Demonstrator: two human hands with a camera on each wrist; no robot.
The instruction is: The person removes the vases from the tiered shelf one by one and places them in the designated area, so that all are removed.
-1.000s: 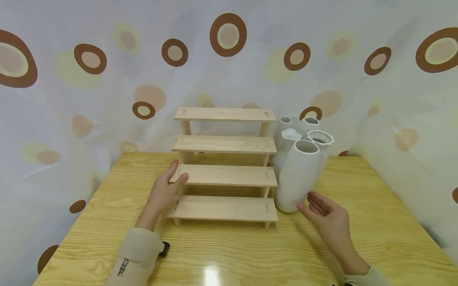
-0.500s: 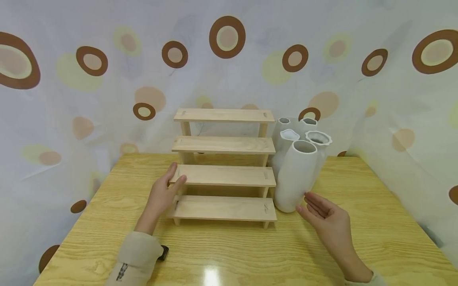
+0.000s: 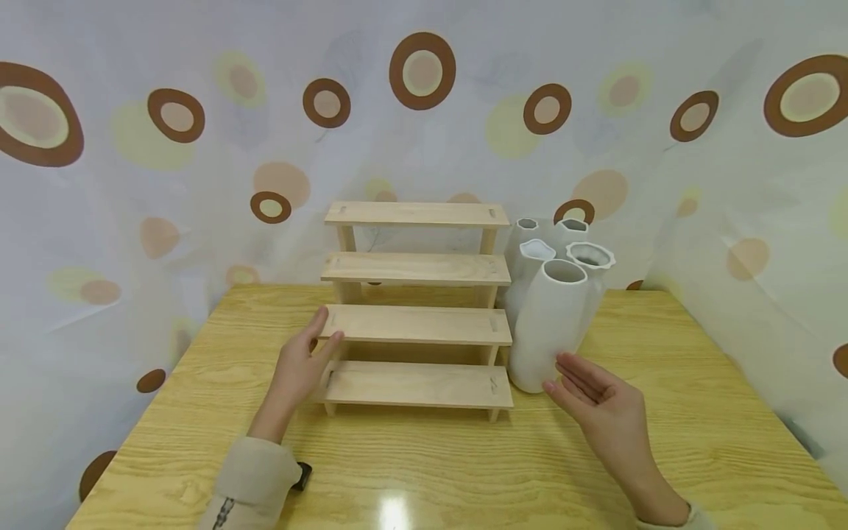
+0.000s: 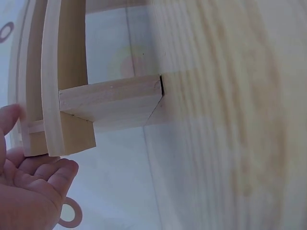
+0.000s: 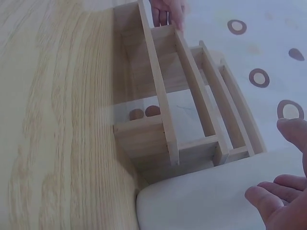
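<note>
A light wooden stepped rack (image 3: 414, 324) stands upright on the table, its shelves rising toward the back. My left hand (image 3: 298, 368) is at the left end of a lower shelf, thumb and forefinger right at its edge. From the left wrist view, the fingers (image 4: 55, 175) lie loosely bent against the shelf ends. Beside the rack's right side stands a tall white vase (image 3: 548, 324), the frontmost of several. My right hand (image 3: 609, 419), fingers relaxed and palm toward this vase, is close to its lower right side. In the right wrist view, the vase (image 5: 211, 201) partly hides the rack's end.
Behind the front vase cluster more white vases, one with a scalloped rim (image 3: 592, 255). The wood-grain table (image 3: 397, 464) reaches back to a pale wall covering (image 3: 424, 147) with brown ring patterns, which also runs along both sides.
My left thumb has slid off the shelf top toward its left edge. My right hand has shifted slightly left and up beside the vase. Rack and vases stay put.
</note>
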